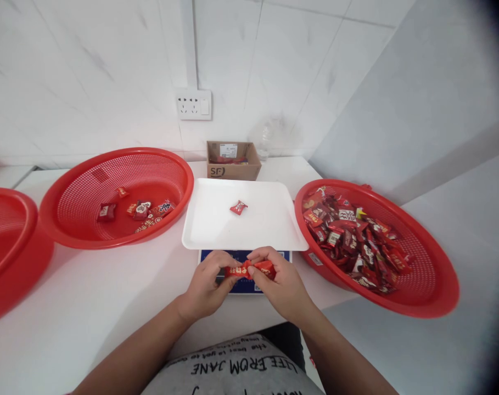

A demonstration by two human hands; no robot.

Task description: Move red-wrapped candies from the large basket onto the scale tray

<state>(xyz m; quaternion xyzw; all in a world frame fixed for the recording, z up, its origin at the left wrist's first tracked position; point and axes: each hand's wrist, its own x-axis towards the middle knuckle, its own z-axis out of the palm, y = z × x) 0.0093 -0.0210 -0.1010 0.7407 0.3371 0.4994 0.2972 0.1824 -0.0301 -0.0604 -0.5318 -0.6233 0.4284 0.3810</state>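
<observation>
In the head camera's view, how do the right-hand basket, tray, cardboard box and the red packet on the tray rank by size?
Largest to smallest, as they look:
1. Basket
2. Tray
3. Box
4. Packet
The box stands farthest back, which shrinks it somewhat.

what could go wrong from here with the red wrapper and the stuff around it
The red wrapper, pinched between left hand and right hand, might slip from the fingertip grip onto the blue panel below.
The right-hand basket, holding many packets, appears to overhang the table, so a bump could tip it.
That basket's rim looks very close to the white tray; a nudge might shift the tray.
</observation>
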